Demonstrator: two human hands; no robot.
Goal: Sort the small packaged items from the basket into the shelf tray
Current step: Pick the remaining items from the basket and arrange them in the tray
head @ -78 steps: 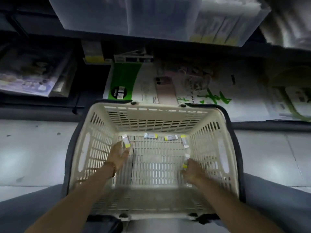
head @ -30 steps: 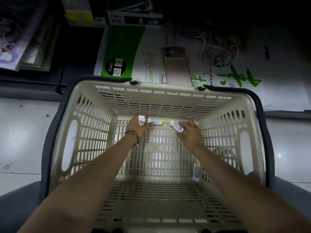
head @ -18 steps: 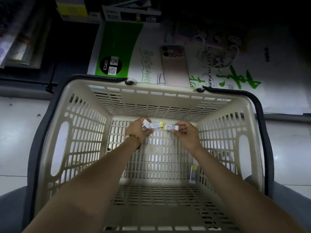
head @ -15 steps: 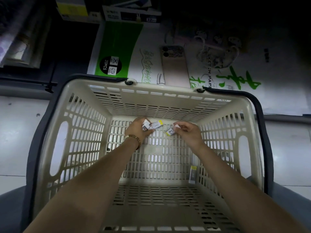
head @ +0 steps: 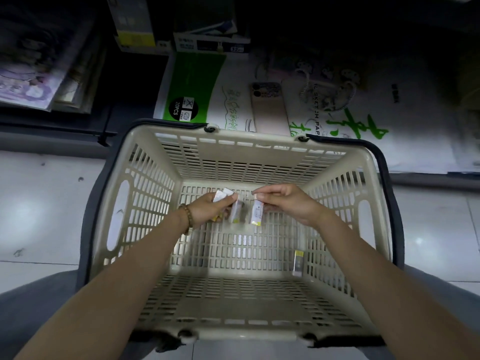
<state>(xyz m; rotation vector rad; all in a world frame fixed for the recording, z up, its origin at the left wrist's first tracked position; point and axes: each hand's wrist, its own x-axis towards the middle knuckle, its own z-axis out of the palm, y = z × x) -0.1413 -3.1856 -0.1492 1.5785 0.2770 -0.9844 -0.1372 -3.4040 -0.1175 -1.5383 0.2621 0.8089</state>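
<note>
— Both hands have come up off the basket (head: pixel 233 162) floor since half a sec ago. The single packet (head: pixel 257 213) in the right hand (head: pixel 291 203) now hangs straight down, yellow end lowest, instead of slanting.

— Grip looks thin, tbh.

— Yep. The right fingers (head: pixel 267 194) pinch just its top edge. The left hand (head: pixel 207 210) is curled round a bunch of packets (head: pixel 235 210), 2 or 3, can't count for sure. They fan out at odd angles, one dangling below the rest.

— So that one'd go first?

— Prob. If the right hand passes its packet across, the left has to loosen a bit, and the dangler could slide out and drop back in. No real harm, just a redo.

— Anything left behind?

— One: the last packet (head: pixel 298 262), on the basket floor right against the right-hand wall. Easy to miss, pale on pale. The shelf tray isn't in sight from here, so I can't judge the lift to it.
</note>
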